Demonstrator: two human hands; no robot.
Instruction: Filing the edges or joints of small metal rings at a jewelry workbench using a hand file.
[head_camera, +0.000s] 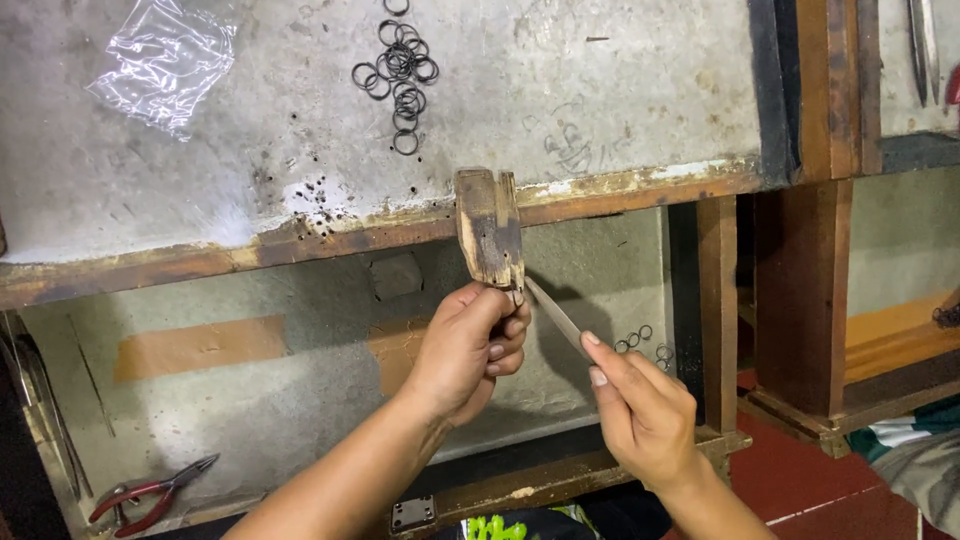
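A flat, narrow grey metal file (556, 315) lies in the right hand (645, 415), pinched between thumb and fingers; its long axis runs from 4 o'clock up to 10 o'clock, the tip meeting the foot of a worn brown wooden peg (490, 228). The left hand (470, 350) is clenched just under that peg, its grip closed on something too small to make out. The peg stands nearly upright at the front edge of the pitted grey worktop (560, 90). At 12 o'clock lies a heap of dark wire rings (400, 68), at 10 o'clock a clear plastic bag (165, 62). Red-handled pliers (150, 493) rest on the lower shelf (250, 400) at 8 o'clock.
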